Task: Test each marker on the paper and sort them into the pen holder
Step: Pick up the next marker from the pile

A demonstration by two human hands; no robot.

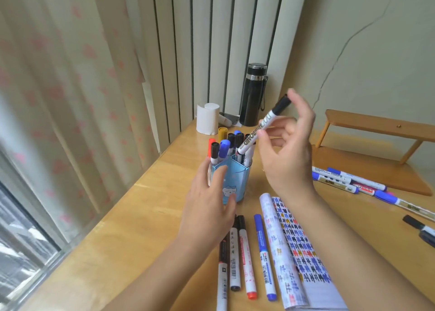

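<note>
A blue pen holder (237,176) stands mid-table, holding several capped markers in black, blue, red and yellow. My right hand (288,150) pinches a white marker with a black cap (266,124), tilted, its lower end over the holder's right compartment. My left hand (209,204) rests against the holder's front left side with fingers straight. Several markers (244,261) lie in a row on the table near me. The test paper (296,244), covered in coloured marks and curled at its left edge, lies to their right.
More markers (353,181) lie at the right on the table, beside a low wooden stand (376,127). A black flask (254,94) and a white paper roll (208,118) stand at the back. Curtain and window run along the left table edge.
</note>
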